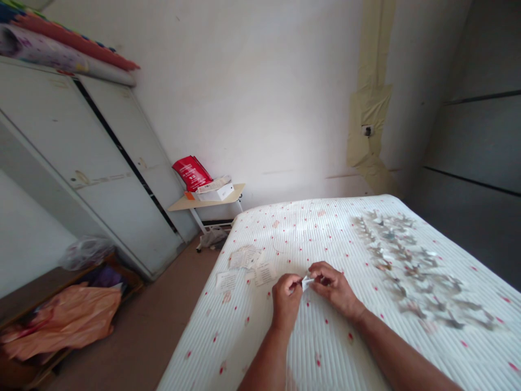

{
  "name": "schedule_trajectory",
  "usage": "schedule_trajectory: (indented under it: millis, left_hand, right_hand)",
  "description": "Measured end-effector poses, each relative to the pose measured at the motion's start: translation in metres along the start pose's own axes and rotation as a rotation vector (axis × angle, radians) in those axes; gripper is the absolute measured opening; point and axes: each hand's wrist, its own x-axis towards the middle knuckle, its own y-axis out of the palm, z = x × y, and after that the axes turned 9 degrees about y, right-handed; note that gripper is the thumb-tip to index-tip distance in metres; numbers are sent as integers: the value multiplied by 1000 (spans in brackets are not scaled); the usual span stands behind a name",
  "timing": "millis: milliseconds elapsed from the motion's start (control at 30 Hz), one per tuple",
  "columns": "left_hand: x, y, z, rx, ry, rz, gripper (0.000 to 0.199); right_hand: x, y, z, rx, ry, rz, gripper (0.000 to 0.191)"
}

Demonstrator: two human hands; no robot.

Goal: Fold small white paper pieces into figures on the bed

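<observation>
Between my two hands is a small folded piece of paper [306,283], whitish, its exact shape too small to make out. My left hand [287,296] pinches its left side, fingers curled. My right hand [334,289] grips the other side with thumb and fingers closed together. Several printed paper squares [244,257] lie loose and overlapping on the bed, to the left of my hands. On the right, rows of many small folded paper figures [415,266] are spread over the bed; they look blurred.
The bed [334,347] has a white ribbed cover with red dots. Beyond its far left corner, a small table [179,205] holds a red bag [192,172] and a white box [220,192]. A cabinet [118,184] and an orange plastic bag [69,320] are at left.
</observation>
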Motion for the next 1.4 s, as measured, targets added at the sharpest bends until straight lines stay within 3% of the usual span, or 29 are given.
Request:
schedule_trajectory:
  millis: [167,433,733,933,1133,1400]
  left_hand:
    - [1,-1,-6,-24,4,54,19]
    - [0,0,-6,-167,-97,73,17]
    - [1,0,-5,-376,-215,83,19]
    - [2,0,-8,-417,-239,86,18]
    - [1,1,-7,-440,-254,77,19]
    - [2,-1,-10,-440,-272,57,15]
  right_hand:
    - [-2,1,5,-62,-31,68,18]
    - [-1,-1,4,-46,-15,22,21]
    - [-1,3,2,77,144,57,27]
    - [0,2,7,66,84,105,27]
    - [-1,4,3,129,219,124,26]
    - [-1,6,0,124,243,101,21]
